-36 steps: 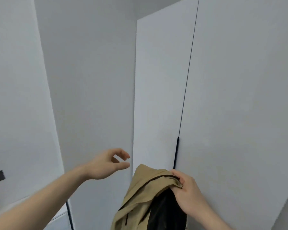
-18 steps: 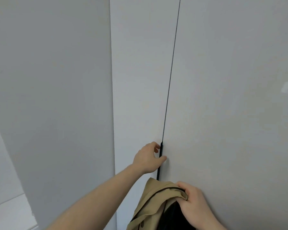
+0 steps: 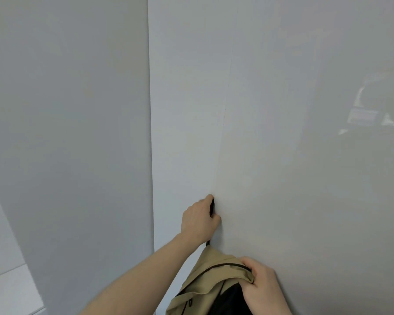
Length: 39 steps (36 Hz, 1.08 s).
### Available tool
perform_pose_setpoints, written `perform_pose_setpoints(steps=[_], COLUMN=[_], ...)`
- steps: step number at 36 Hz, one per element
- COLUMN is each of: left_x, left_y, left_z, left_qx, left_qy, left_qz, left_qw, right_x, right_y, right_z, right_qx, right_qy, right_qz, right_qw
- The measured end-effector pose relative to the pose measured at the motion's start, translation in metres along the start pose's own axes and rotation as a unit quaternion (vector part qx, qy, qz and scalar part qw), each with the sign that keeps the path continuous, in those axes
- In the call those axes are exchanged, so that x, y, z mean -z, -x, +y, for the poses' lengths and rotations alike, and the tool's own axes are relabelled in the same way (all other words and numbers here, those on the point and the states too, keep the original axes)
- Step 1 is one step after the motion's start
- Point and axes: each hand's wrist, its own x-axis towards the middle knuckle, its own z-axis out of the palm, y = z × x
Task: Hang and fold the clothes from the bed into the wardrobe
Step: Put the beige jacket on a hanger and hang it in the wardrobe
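**Left hand on wardrobe handle, right hand holding jacket**

- Left hand [image 3: 200, 220]: at 6 o'clock of centre frame, arm reaching up from 7 o'clock. Fingers curled round the thin black handle [image 3: 212, 206] that runs along the seam between two wardrobe doors; fingertips hidden behind the door edge, thumb pressed on the right door's face.
- Handle: vertical strip, a short bit shows above the hand and another below it, just over the jacket.
- Right hand [image 3: 261, 284]: at 5 o'clock, low in frame. Fingers closed on a bunched fold of the tan jacket [image 3: 210, 273], pinching fabric at its top edge.
- Jacket: held up close in front of the right door [image 3: 305, 155], directly below the left hand. Tan shell with dark piping, black lining [image 3: 228, 301] showing at the bottom edge of frame. Rest of it is cut off by the frame.
- Left door [image 3: 187, 110]: narrow pale panel at 12 o'clock. Seam looks near-flush; can't tell whether the door is cracked open.
- Grey wall panel [image 3: 66, 133] fills 9 o'clock. Faint reflection on the right door at 2 o'clock, too blurred to read.
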Motion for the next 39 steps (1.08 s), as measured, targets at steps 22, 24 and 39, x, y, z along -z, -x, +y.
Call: perform_pose_setpoints(steps=[22,24,39], left_x=[0.102,0.111,0.138], left_y=[0.159,0.179,0.321], left_z=[-0.041,-0.041,0.001], left_qx=[0.004,-0.002,-0.052], left_qy=[0.163,0.163,0.171], left_qz=[-0.079,-0.083,-0.081], left_qw=[0.983,0.983,0.981], right_x=[-0.049,-0.054,-0.048], right_y=[0.117,0.135,0.26], right_z=[-0.041,-0.046,-0.045], right_qx=[0.057,0.051,0.029], right_qy=[0.014,0.018,0.059], right_qz=[-0.073,-0.078,-0.138], right_qw=[0.996,0.995,0.988])
